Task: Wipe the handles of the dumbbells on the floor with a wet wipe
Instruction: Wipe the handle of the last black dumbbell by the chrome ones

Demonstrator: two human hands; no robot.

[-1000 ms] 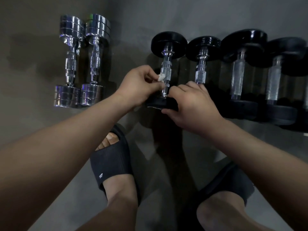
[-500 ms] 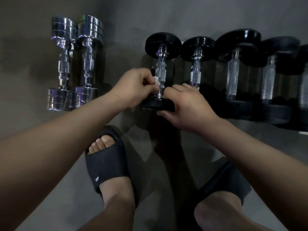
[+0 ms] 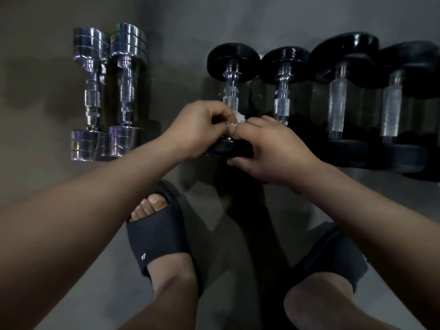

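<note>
**Chrome and Black Dumbbells: Wipe Held at the Handle**

Chrome was noted on the two units at far left. The outer chrome dumbbell (image 3: 89, 94) and the inner chrome dumbbell (image 3: 126, 91) were laid side by side on the grey floor (image 3: 47, 186), heads close together and handles pointed away from the camera. Neither was touched.

The left sandal (image 3: 154, 236), dark and open-toed, was planted on the floor below and just to the right of them.

The left hand (image 3: 197, 129) was curled, and the wet wipe (image 3: 239, 120) was pinched at its fingertips. The wipe, a small white wad, was pressed to the lower end of the knurled handle of the first black dumbbell (image 3: 231, 96), just above the near head.

The right hand (image 3: 273, 148) was closed over that near head, with the fingers across the top and the thumb at the lower edge. Whether its fingertips also touched the wipe could not be told.

To the right, the second black dumbbell (image 3: 283, 96) was set just beside the first. The third black dumbbell (image 3: 338, 108) and the fourth black dumbbell (image 3: 392, 110), both larger, were lined up in the same row. None of the three was touched.

The right sandal (image 3: 333, 253) was partly hidden under the right forearm.
</note>
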